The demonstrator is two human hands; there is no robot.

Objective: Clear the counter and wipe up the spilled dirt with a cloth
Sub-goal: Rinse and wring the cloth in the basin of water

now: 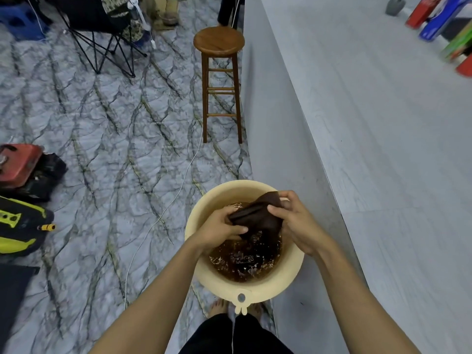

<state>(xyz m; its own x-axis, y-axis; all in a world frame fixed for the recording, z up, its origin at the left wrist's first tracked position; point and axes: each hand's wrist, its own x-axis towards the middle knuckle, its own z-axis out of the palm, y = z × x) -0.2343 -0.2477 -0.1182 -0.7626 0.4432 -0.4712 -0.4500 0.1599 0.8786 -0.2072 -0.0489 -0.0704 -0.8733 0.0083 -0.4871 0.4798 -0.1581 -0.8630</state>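
hands [258, 226] on cloth [258, 213] over basin [201, 200]

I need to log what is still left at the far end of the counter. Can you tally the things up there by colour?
Grey: 1, a scoop
Red: 2, a box and an item cut off by the frame edge
Blue: 1, a box
Green: 1, a box
Total: 5, all partly cropped and blurred

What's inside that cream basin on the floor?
The basin holds brown, murky water. Both hands, left and right, grip a dark cloth above it. The basin's bottom is hidden.
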